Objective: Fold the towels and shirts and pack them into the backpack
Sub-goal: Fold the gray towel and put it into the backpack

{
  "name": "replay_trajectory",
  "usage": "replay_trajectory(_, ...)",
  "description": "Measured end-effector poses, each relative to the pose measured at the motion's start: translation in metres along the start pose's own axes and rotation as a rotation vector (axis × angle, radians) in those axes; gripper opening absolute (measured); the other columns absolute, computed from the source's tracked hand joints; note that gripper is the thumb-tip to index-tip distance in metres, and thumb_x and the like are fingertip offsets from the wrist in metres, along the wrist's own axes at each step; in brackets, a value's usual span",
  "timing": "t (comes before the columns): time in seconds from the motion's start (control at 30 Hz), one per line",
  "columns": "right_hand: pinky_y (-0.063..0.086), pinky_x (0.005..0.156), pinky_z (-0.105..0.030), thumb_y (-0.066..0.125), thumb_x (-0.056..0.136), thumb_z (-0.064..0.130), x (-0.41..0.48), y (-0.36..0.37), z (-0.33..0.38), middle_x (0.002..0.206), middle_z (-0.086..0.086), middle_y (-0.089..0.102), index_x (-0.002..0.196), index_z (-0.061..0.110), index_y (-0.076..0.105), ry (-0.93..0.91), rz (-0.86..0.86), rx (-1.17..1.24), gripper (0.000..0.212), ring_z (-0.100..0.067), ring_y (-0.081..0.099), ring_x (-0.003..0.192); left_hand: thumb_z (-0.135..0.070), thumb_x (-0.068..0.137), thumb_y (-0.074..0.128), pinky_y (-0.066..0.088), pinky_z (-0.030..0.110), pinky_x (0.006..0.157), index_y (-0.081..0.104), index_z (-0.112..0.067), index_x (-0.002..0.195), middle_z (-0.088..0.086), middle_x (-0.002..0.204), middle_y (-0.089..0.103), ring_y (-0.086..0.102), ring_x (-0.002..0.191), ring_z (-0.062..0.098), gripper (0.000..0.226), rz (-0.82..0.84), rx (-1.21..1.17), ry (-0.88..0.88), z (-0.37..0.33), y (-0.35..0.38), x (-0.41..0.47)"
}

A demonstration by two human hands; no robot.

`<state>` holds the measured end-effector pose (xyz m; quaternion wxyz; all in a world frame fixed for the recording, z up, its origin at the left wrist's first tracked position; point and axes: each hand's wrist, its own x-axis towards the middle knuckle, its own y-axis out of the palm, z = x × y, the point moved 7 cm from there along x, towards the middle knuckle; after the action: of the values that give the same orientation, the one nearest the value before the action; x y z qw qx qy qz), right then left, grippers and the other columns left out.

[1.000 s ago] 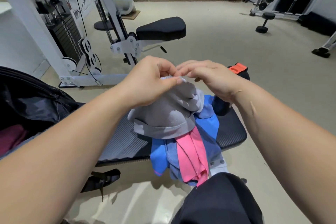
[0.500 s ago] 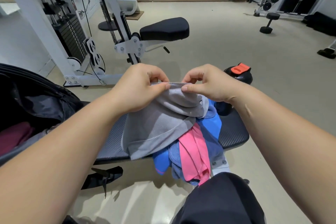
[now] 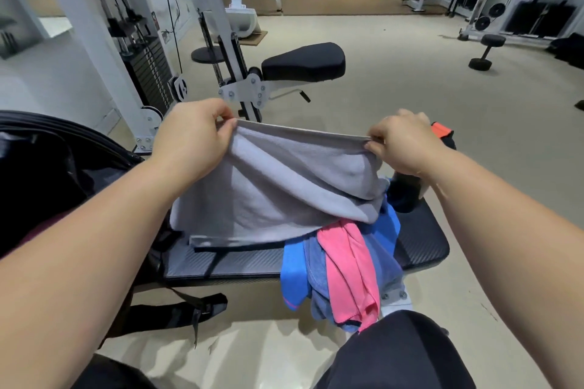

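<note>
A grey towel [image 3: 271, 193] hangs stretched between my hands above the black gym bench [image 3: 420, 243]. My left hand [image 3: 192, 139] pinches its upper left corner and my right hand [image 3: 401, 142] pinches its upper right corner, so the top hem runs taut between them. The towel's lower edge drapes onto the bench and over a pile of clothes: a pink cloth [image 3: 350, 268] and blue garments [image 3: 297, 278] that spill off the bench's near edge. The open black backpack [image 3: 47, 174] sits at the left, with something dark red inside.
A black bottle with an orange-red lid [image 3: 442, 133] stands on the bench just behind my right hand. A backpack strap [image 3: 189, 309] lies on the floor under the bench. White gym machines and a padded seat [image 3: 303, 63] stand behind; my dark-clad knee [image 3: 395, 354] is at bottom right.
My hands have moved apart along the grey towel's top hem, from touching to wide, spreading the bunched towel out flat and lifting it above the clothes pile.
</note>
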<state>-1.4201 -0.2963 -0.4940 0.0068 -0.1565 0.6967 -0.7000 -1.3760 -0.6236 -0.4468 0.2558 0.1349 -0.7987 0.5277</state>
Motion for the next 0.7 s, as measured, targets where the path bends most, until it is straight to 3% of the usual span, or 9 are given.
replay_trajectory(0.07,0.036,0.083,-0.041,0.057,0.097,0.043,0.0,-0.006,-0.004,0.082,-0.001,0.064,0.078,0.02,0.064,0.027,-0.051,0.069,0.03,-0.03,0.047,0.096,-0.032,0.098,0.057,0.053,0.042,0.072,0.069,-0.018,0.101,0.008,0.092,0.071,0.063,0.09,0.036,0.019,0.024,0.138,0.01,0.009,0.001,-0.003)
replay_trajectory(0.17,0.035,0.078,-0.041,0.063,0.093,0.046,-0.004,-0.02,-0.009,0.07,0.0,0.057,0.068,0.016,0.054,0.066,-0.12,0.223,0.041,-0.03,0.047,0.085,-0.031,0.099,0.053,0.049,0.042,0.067,0.066,-0.016,0.1,0.01,0.088,0.068,0.061,0.086,0.037,0.02,0.044,0.231,0.032,0.022,0.004,-0.01)
replay_trajectory(0.33,0.041,0.076,-0.032,0.074,0.089,0.031,-0.025,-0.037,-0.007,0.083,0.004,0.064,0.091,0.019,0.072,0.006,-0.064,0.296,0.012,-0.023,0.058,0.084,-0.033,0.097,0.056,0.051,0.041,0.073,0.068,-0.025,0.099,0.008,0.094,0.071,0.062,0.093,0.038,0.015,0.035,0.133,-0.169,0.062,0.001,-0.02)
replay_trajectory(0.47,0.037,0.069,-0.029,0.073,0.091,0.025,-0.042,-0.043,-0.012,0.075,0.007,0.064,0.083,0.02,0.068,0.02,-0.029,0.382,0.011,-0.022,0.059,0.077,-0.031,0.095,0.064,0.044,0.033,0.07,0.071,-0.024,0.089,0.001,0.084,0.067,0.061,0.088,0.029,0.012,0.181,0.002,-0.211,0.068,0.007,-0.027)
replay_trajectory(0.57,0.04,0.06,-0.028,0.072,0.092,0.023,-0.058,-0.058,-0.008,0.068,0.005,0.062,0.081,0.018,0.067,0.07,0.049,0.75,0.014,-0.014,0.051,0.063,-0.029,0.088,0.076,0.041,0.028,0.064,0.074,-0.017,0.08,0.002,0.073,0.067,0.056,0.07,0.018,0.014,0.451,-0.357,-0.248,0.061,0.012,-0.038)
replay_trajectory(0.63,0.042,0.056,-0.026,0.073,0.087,0.025,-0.071,-0.074,0.005,0.069,0.0,0.063,0.083,0.014,0.068,0.047,0.215,0.957,0.012,-0.012,0.052,0.063,-0.039,0.072,0.084,0.043,0.028,0.069,0.074,-0.012,0.08,0.004,0.075,0.069,0.056,0.071,0.016,0.03,0.656,-0.659,-0.251,0.051,0.003,-0.048)
replay_trajectory(0.7,0.047,0.054,-0.023,0.069,0.083,0.024,-0.085,-0.097,0.019,0.074,-0.004,0.066,0.085,0.012,0.069,-0.023,0.365,1.054,0.012,-0.012,0.058,0.064,-0.048,0.056,0.089,0.046,0.02,0.059,0.07,-0.013,0.074,0.002,0.071,0.064,0.056,0.064,0.01,0.044,0.778,-0.826,-0.232,0.043,-0.015,-0.052)
